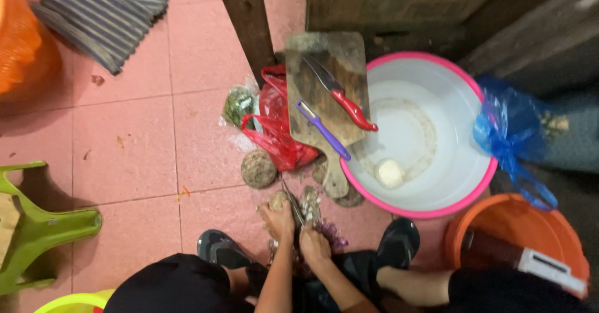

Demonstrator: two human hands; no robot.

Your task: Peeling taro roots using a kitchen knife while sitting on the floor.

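left hand [277, 220] is gripping a brown root [279, 199] just above the floor; right hand [314, 244] is pinching a small knife [292, 204], blade running away from the body, lying against the root's right side.

Two knives [340, 94] lie on one wooden cutting board [324, 82] — a red-handled one and a purple-handled one [322, 129] — and a third blade [292, 204] sits between the two hands [277, 219]. There are two basins in full view, one white with a pink rim [477, 88] holding one pale peeled piece [390, 173], and one orange [499, 225]. Two plastic bags — one red [277, 126], one blue [505, 132] — and one green stool [37, 225].
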